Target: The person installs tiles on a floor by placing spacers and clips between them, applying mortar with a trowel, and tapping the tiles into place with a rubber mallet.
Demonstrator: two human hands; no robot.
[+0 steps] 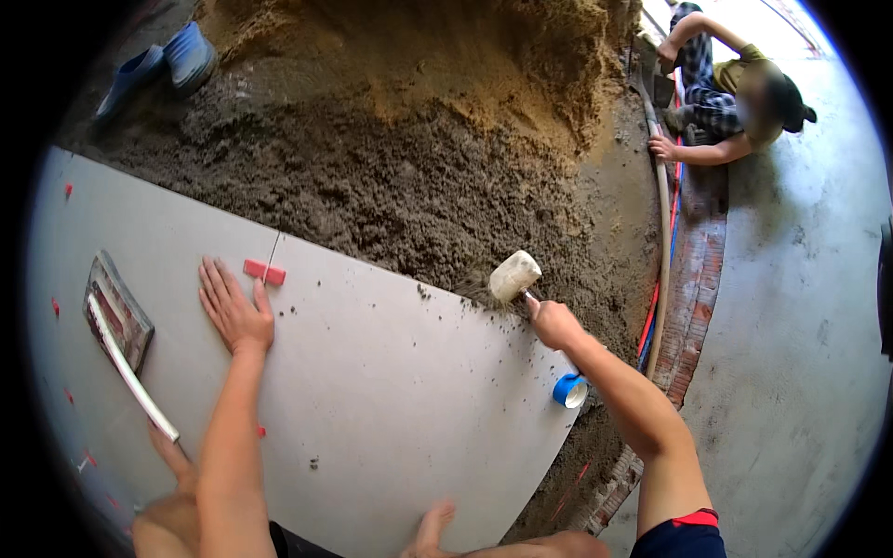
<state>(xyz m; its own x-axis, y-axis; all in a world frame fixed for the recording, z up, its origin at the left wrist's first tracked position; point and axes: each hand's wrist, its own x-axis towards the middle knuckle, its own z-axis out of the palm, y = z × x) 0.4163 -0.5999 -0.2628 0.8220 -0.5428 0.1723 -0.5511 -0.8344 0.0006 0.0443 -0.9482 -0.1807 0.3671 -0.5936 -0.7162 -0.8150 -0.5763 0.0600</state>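
Note:
My left hand (pixel 235 309) lies flat on the large pale tiles (pixel 400 391), fingers spread, just left of a red plastic wedge (pixel 265 272) at the joint. My right hand (pixel 556 325) is closed round the handle of a mallet with a dirty white head (pixel 514 276). The head is by the tile's far edge, beside the dark crumbly mortar (pixel 409 177); I cannot tell whether it touches. Below that hand shows a blue piece with a white end (pixel 570 391), seemingly the handle's butt. A trowel-like tool (pixel 119 316) with a long white bar rests left of my left hand.
Blue rubber clogs (pixel 158 70) stand at the far left by a sand heap (pixel 465 56). Several red clips dot the left tiles. Along the right run a pale hose (pixel 663 223), coloured pipes and a brick edge (pixel 696 298). Another person (pixel 744 102) crouches at far right, touching the hose.

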